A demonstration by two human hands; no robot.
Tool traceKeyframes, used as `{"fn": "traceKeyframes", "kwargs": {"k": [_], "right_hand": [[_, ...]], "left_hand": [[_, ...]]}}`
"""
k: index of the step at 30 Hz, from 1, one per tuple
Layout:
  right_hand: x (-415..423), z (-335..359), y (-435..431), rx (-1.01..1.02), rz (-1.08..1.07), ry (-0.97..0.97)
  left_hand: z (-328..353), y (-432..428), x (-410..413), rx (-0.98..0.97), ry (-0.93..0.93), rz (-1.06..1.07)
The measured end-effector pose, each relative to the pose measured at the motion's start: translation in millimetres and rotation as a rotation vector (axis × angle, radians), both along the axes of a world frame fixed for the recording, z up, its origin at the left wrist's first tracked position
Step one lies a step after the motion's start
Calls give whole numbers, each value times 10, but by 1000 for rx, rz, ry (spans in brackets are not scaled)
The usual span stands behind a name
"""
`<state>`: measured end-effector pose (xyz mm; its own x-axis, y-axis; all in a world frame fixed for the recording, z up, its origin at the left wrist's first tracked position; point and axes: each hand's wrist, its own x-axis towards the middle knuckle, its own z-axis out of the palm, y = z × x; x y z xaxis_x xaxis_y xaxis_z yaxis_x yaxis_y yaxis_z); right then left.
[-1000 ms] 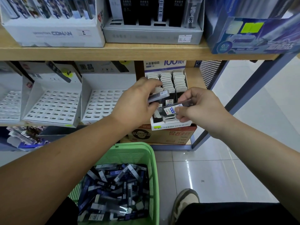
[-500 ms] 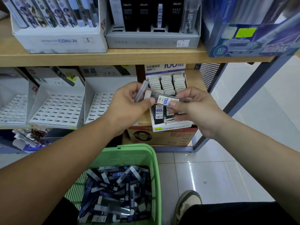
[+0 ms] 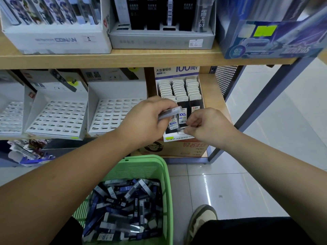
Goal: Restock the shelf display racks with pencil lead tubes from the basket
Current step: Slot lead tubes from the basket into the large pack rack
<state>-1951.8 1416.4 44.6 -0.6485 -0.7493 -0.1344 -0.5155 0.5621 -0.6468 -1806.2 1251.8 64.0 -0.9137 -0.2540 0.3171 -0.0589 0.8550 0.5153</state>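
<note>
Head view shows you part-way through the restock: the lead rack (image 3: 184, 138) at the right end of the lower shelf (image 3: 214, 96) looks nearly full, its three columns packed with white-capped tubes. To its left along the same shelf, three white slotted racks (image 3: 58, 114) stand with no tubes in them. The green basket (image 3: 167, 175) below your arms holds a deep heap of lead tubes (image 3: 123, 206), so most of the job, by the look of it, lies ahead. Both forearms reach forward and meet in front of that rack. Your left hand (image 3: 146, 119), knuckles up, grips a clear tube (image 3: 170, 112) lying crosswise above the rack's front row. Your right hand (image 3: 208, 125) is curled at the rack's front edge, fingertips just beside a tilted tube labelled 100 (image 3: 174, 124) at the front-left slot; whether it pinches that tube cannot be told.
</note>
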Motion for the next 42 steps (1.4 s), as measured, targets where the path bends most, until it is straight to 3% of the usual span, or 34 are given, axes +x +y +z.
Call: {"fn": "traceKeyframes", "kwargs": {"k": [11, 16, 23, 33, 37, 42], "right_hand": [[-15, -20, -5, -38, 3, -72], [2, -8, 22, -37, -19, -86], [56, -82, -26, -38, -33, -66], [167, -103, -321, 79, -106, 141], [215, -107, -385, 23, -141, 99], [213, -114, -381, -60, -163, -32]], "left_hand": [[-21, -2, -71, -75, -30, -5], [-29, -62, -116, 79, -43, 179], [-93, -34, -164, 120, 21, 169], [-90, -76, -37, 324, -21, 308], [-166, -57, 31, 490, -70, 334], [-207, -55, 35, 559, 16, 315]]}}
